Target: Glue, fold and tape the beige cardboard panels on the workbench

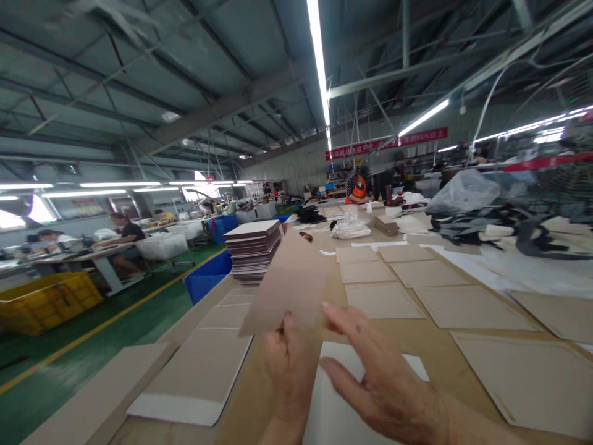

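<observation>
My left hand grips the lower edge of a beige cardboard sheet, thumb on its near face. The sheet is held up at a tilt above the table, with a small dark cutout near its top. My right hand is beside the sheet's lower right corner, thumb and fingers spread; whether its fingertips touch the edge I cannot tell. Beneath both hands lies a white sheet, partly hidden by them. To the left, a beige panel with a white border rests flat.
A tall stack of boards stands at the table's left edge. Several beige panels lie in rows on the right. Beyond are a plastic bag, dark fabric scraps and a person in orange. A blue bin stands left of the table.
</observation>
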The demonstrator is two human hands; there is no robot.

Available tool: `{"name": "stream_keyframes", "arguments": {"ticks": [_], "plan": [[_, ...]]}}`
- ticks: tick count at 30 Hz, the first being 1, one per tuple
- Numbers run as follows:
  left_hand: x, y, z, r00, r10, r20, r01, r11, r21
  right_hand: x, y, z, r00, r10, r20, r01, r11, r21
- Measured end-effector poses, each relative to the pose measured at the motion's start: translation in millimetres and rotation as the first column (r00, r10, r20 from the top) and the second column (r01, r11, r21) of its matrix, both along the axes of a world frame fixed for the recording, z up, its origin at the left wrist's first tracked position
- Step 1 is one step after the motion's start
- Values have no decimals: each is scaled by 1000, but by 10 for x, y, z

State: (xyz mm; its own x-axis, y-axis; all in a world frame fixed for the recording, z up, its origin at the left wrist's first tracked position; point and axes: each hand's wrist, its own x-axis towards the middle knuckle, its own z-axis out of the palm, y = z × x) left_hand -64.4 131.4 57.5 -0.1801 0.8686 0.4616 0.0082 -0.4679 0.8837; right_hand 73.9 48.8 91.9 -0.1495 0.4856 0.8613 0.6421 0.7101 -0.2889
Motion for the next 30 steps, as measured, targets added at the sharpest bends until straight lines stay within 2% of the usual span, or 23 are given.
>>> {"name": "stream_keyframes", "arguments": {"ticks": [2, 3, 5, 7, 9, 12, 14, 17, 19, 22, 25, 27, 28, 30], "plan": [[-18, -39, 33, 982, 59, 178, -42, 994, -99, 257, -56, -103, 967, -140, -212, 115, 985, -124], [-14, -69, 46, 956, 38, 290, 13, 985, -171, 377, -63, -172, 920, -228, -320, 164, 963, -214], [21, -156, 56, 863, -73, 500, 229, 939, -257, 570, -49, -314, 812, -373, -448, 204, 901, -382], [82, -268, 35, 755, -176, 631, 415, 874, -253, 679, -23, -418, 761, -438, -479, 191, 856, -480], [149, -380, -21, 686, -211, 697, 511, 821, -254, 720, -6, -457, 764, -436, -475, 173, 849, -500], [222, -504, -136, 657, -187, 731, 573, 753, -323, 719, -2, -427, 781, -411, -470, 180, 869, -461], [248, -559, -194, 640, -177, 748, 597, 727, -339, 708, -7, -398, 774, -405, -486, 190, 882, -431], [270, -634, -206, 647, -184, 740, 589, 737, -332, 681, -4, -367, 723, -402, -562, 187, 897, -401], [279, -692, -153, 675, -218, 705, 571, 759, -312, 665, 3, -313, 658, -377, -652, 133, 910, -392], [265, -755, 19, 713, -311, 629, 562, 789, -247, 683, 4, -110, 492, -265, -829, -19, 949, -315], [184, -720, 274, 679, -432, 594, 598, 795, -106, 773, -41, 184, 324, -122, -938, -136, 975, -174], [97, -628, 437, 648, -483, 590, 596, 803, 3, 849, -99, 335, 285, -55, -957, -160, 982, -104], [50, -569, 501, 662, -483, 573, 573, 819, 29, 881, -132, 375, 283, -39, -958, -165, 982, -89], [-40, -454, 569, 744, -438, 504, 502, 865, 12, 923, -191, 369, 280, -61, -958, -188, 975, -117]]}}
